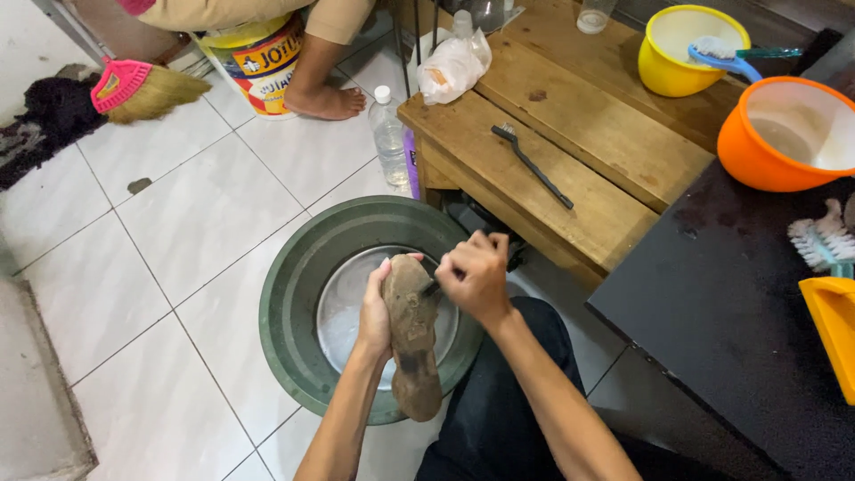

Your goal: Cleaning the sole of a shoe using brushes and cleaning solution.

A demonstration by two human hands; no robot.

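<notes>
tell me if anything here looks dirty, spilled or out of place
The shoe in the left hand has a sole caked in brown grime; it is held over the green basin, the right hand at it with a small tool. A dark stain marks the white floor tile. Nothing looks spilled.

A white tiled floor (178,232) is carrying a green basin (294,294) directly beneath the gripped shoe; beyond the grip, a plastic bottle (389,134) and a wooden bench (606,134) bearing a black brush (532,165) are standing.
</notes>
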